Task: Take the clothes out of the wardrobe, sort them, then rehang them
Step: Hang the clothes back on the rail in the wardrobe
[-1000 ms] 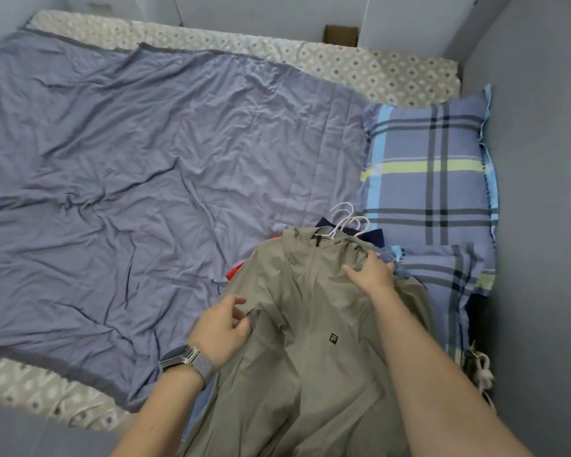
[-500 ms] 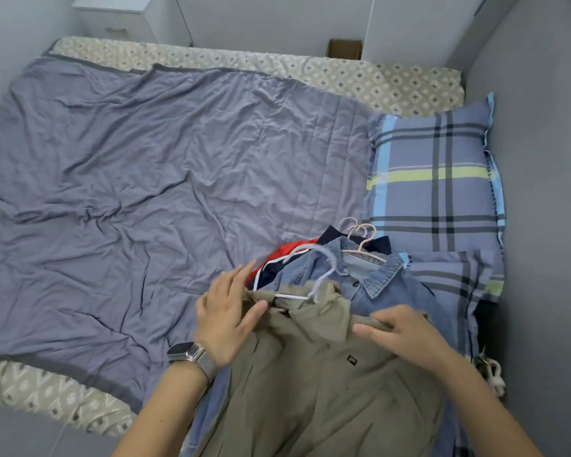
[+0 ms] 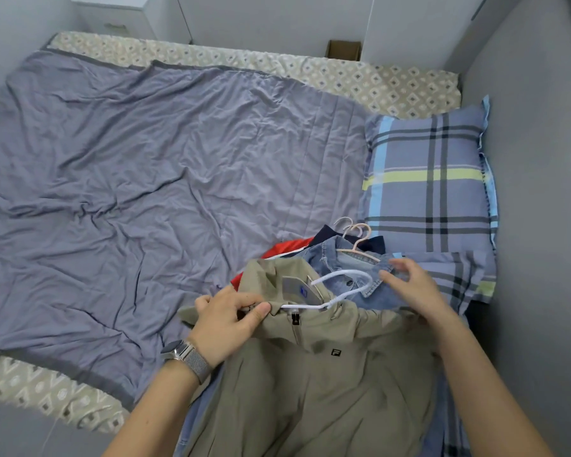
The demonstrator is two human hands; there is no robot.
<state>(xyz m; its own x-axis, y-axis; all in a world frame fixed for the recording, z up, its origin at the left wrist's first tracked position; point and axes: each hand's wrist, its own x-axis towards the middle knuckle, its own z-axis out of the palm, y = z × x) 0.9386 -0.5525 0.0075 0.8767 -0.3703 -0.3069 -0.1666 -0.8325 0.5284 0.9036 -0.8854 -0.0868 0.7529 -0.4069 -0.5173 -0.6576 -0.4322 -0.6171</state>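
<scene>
Left hand (image 3: 226,319) pinches khaki jacket (image 3: 314,374) collar, probably steadying it against white hanger (image 3: 340,286). Right hand (image 3: 412,285), fingers loosely spread, hovers over denim shirt (image 3: 360,278) on the bed (image 3: 145,159).

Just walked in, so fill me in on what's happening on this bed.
A person is working through a pile of clothes on hangers, lying on the bed beside the plaid pillow. The left hand pinches the collar of a khaki jacket on top of the pile, where its white hanger sticks out. The right hand hovers over the denim shirt beneath, fingers relaxed. Red and navy garments lie further under.
</scene>
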